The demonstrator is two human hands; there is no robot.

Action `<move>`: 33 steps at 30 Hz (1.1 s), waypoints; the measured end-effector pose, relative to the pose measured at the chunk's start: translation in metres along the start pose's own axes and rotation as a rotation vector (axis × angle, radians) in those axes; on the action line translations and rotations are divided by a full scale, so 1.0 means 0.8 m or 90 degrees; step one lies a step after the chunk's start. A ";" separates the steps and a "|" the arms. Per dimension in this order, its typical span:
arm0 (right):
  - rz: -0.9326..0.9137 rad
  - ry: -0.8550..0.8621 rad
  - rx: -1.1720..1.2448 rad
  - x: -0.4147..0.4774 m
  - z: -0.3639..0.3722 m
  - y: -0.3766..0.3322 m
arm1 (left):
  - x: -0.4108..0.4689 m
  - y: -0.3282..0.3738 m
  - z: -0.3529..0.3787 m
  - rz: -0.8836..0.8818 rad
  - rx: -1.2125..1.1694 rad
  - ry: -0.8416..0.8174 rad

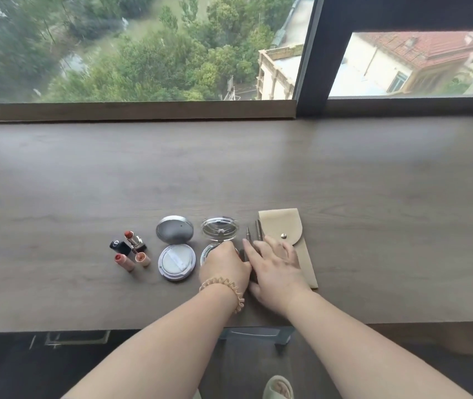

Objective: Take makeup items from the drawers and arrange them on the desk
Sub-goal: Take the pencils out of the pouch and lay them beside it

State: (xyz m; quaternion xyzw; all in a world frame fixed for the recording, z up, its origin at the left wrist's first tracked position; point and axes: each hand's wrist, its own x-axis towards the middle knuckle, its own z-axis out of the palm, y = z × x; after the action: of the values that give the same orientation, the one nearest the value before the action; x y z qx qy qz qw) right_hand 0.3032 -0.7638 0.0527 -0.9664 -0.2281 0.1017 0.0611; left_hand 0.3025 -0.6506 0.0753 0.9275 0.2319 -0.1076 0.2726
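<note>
On the wooden desk [258, 174] lies a row of makeup items. At the left are an open red lipstick [133, 237] with its black cap [120, 247], and two small peach lipsticks [124, 262] [142, 258]. An open silver cushion compact [175, 251] with a white puff sits beside them. A clear open compact [219, 230] is partly under my left hand [225, 262], whose fingers are curled. My right hand [275, 264] lies flat over two thin metal pens [254, 233] and the edge of a beige snap pouch [288, 231]. What the hands hold is hidden.
A window sill [131, 110] and a dark window frame [316, 53] run along the desk's far edge. The desk's front edge [85, 326] is near my body. Below it show a dark floor, a chair seat [255, 355] and a slipper [277, 387].
</note>
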 end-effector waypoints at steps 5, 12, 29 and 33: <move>0.084 0.113 0.066 0.002 -0.010 0.007 | -0.004 0.001 -0.007 -0.014 -0.010 -0.029; 0.228 0.045 -0.033 0.014 -0.013 0.007 | -0.005 -0.008 -0.008 0.033 -0.047 -0.024; 0.277 0.399 0.848 -0.017 -0.161 0.026 | -0.012 0.042 -0.093 0.342 -0.048 -0.012; 0.293 0.410 1.001 -0.013 -0.185 0.021 | -0.030 0.066 -0.103 0.349 -0.232 -0.123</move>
State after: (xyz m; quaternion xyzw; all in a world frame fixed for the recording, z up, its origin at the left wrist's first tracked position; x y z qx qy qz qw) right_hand 0.3346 -0.7938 0.1956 -0.6483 0.1367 -0.0381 0.7481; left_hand 0.3132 -0.6529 0.1757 0.8771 -0.0371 -0.0745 0.4730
